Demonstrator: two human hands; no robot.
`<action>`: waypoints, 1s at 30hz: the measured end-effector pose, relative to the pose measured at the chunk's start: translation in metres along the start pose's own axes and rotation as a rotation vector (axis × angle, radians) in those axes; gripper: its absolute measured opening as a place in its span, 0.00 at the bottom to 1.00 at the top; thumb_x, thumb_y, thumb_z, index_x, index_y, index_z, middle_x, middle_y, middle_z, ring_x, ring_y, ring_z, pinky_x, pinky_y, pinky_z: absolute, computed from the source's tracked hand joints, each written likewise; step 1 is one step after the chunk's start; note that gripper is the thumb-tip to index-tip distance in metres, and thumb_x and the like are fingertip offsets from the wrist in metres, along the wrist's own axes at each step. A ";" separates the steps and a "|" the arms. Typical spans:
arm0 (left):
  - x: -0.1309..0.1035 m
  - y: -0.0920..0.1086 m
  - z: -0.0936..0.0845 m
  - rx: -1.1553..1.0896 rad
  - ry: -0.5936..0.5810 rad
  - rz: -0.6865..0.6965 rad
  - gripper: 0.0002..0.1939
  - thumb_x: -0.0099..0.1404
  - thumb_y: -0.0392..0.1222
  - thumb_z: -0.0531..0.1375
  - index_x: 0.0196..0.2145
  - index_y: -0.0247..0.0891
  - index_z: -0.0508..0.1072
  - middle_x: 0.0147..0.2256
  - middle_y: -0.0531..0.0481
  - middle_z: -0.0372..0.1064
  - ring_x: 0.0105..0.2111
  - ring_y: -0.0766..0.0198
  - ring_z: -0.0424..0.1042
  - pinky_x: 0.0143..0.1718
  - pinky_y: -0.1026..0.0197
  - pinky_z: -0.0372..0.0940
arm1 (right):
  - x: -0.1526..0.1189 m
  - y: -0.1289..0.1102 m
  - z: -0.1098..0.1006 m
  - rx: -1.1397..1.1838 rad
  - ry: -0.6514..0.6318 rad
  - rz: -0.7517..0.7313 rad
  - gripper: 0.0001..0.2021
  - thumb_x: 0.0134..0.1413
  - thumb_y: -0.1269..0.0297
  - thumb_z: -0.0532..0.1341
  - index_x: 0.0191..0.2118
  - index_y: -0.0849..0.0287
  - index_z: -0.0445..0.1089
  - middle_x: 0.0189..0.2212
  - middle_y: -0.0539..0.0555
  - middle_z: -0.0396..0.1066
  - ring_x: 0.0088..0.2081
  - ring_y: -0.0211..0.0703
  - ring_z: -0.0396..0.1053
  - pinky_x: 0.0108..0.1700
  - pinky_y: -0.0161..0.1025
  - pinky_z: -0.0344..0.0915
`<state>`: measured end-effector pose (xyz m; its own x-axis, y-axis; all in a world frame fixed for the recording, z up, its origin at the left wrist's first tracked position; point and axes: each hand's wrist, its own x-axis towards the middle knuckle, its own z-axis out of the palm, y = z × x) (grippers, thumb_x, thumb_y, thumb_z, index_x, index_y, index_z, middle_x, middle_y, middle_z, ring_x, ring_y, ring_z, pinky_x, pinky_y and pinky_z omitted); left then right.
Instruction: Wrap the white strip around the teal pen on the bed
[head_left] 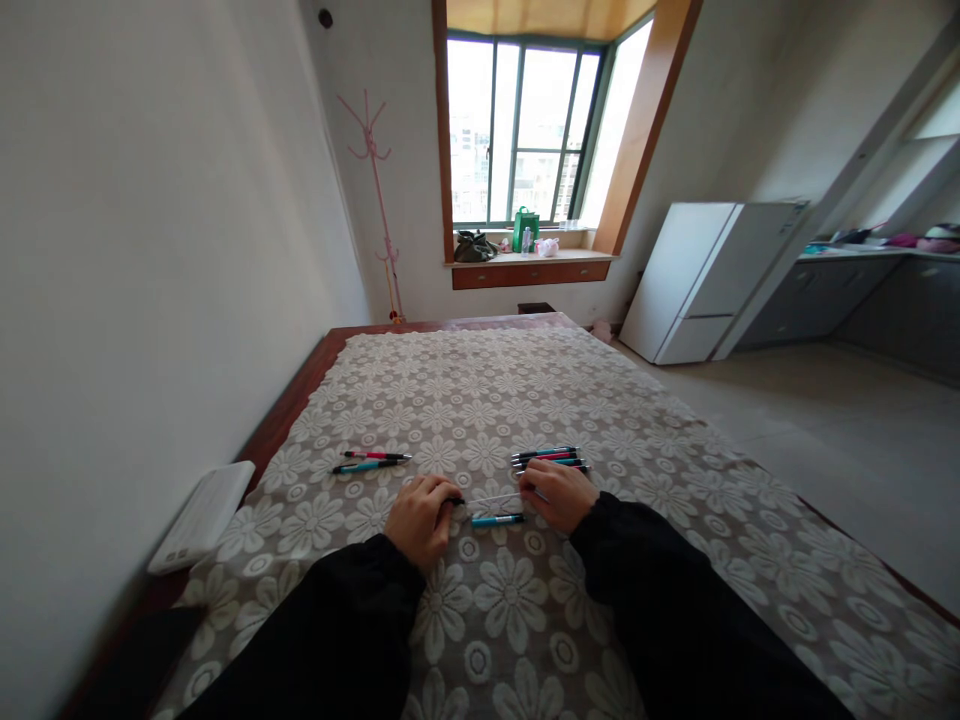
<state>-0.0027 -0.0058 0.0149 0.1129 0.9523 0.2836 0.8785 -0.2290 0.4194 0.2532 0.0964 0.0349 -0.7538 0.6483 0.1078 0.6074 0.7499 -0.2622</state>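
Note:
My left hand (pixel 421 518) is closed on a small black pen part, whose dark tip shows past the fingers. A thin white refill (pixel 493 498) spans the gap between my hands, and my right hand (pixel 559 493) pinches its right end. Just below the refill, a teal pen barrel (pixel 497 520) lies on the cloth. Several pens (pixel 546 455), teal and red with black parts, lie side by side just beyond my right hand. To the upper left of my left hand lie a red pen (pixel 375 455) and a teal pen (pixel 371 466).
A flower-patterned cloth (pixel 480 410) covers the wooden table. At its left edge, by the wall, is a white box-like object (pixel 202 515), with a dark flat item (pixel 146 655) nearer me. Beyond the table stand a pink coat rack (pixel 381 200) and a white fridge (pixel 705 275).

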 end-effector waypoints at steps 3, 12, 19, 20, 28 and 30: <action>0.000 0.000 0.000 0.004 0.006 -0.002 0.13 0.64 0.32 0.55 0.41 0.44 0.75 0.45 0.49 0.75 0.48 0.54 0.70 0.52 0.48 0.65 | 0.000 0.000 0.001 0.004 0.003 0.003 0.04 0.60 0.70 0.61 0.37 0.57 0.73 0.38 0.53 0.74 0.42 0.46 0.72 0.41 0.39 0.63; -0.001 0.011 -0.010 -0.001 0.025 0.043 0.10 0.57 0.34 0.61 0.37 0.44 0.73 0.45 0.49 0.75 0.49 0.52 0.69 0.52 0.47 0.63 | -0.002 0.007 -0.004 0.027 -0.041 0.016 0.06 0.60 0.72 0.60 0.38 0.57 0.74 0.39 0.54 0.74 0.44 0.46 0.72 0.43 0.38 0.64; -0.002 0.014 -0.011 0.006 -0.022 0.063 0.04 0.58 0.41 0.64 0.34 0.44 0.75 0.45 0.49 0.75 0.50 0.51 0.69 0.52 0.44 0.62 | -0.002 0.006 -0.007 0.026 -0.081 0.019 0.06 0.60 0.73 0.60 0.37 0.57 0.74 0.40 0.54 0.75 0.46 0.47 0.72 0.45 0.39 0.63; -0.001 0.013 -0.011 0.008 -0.024 0.062 0.03 0.59 0.41 0.63 0.33 0.44 0.75 0.45 0.49 0.75 0.50 0.51 0.69 0.52 0.44 0.62 | -0.002 0.006 -0.007 0.026 -0.080 0.022 0.06 0.60 0.73 0.60 0.37 0.57 0.74 0.40 0.54 0.75 0.45 0.47 0.72 0.45 0.39 0.63; -0.001 0.011 -0.008 0.009 -0.011 0.064 0.03 0.61 0.41 0.62 0.33 0.44 0.76 0.44 0.50 0.76 0.49 0.53 0.70 0.52 0.45 0.63 | -0.002 0.007 -0.006 0.035 -0.070 0.026 0.06 0.60 0.73 0.61 0.37 0.56 0.74 0.39 0.54 0.74 0.45 0.47 0.72 0.44 0.38 0.63; -0.001 0.011 -0.008 0.009 -0.010 0.067 0.03 0.61 0.41 0.62 0.34 0.44 0.76 0.44 0.50 0.76 0.49 0.53 0.70 0.52 0.45 0.63 | -0.003 0.007 -0.006 0.032 -0.063 0.032 0.06 0.60 0.73 0.61 0.37 0.56 0.74 0.40 0.53 0.74 0.44 0.46 0.72 0.43 0.38 0.63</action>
<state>0.0031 -0.0113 0.0262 0.1759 0.9369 0.3021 0.8730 -0.2903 0.3919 0.2610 0.1004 0.0385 -0.7491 0.6614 0.0381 0.6240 0.7237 -0.2948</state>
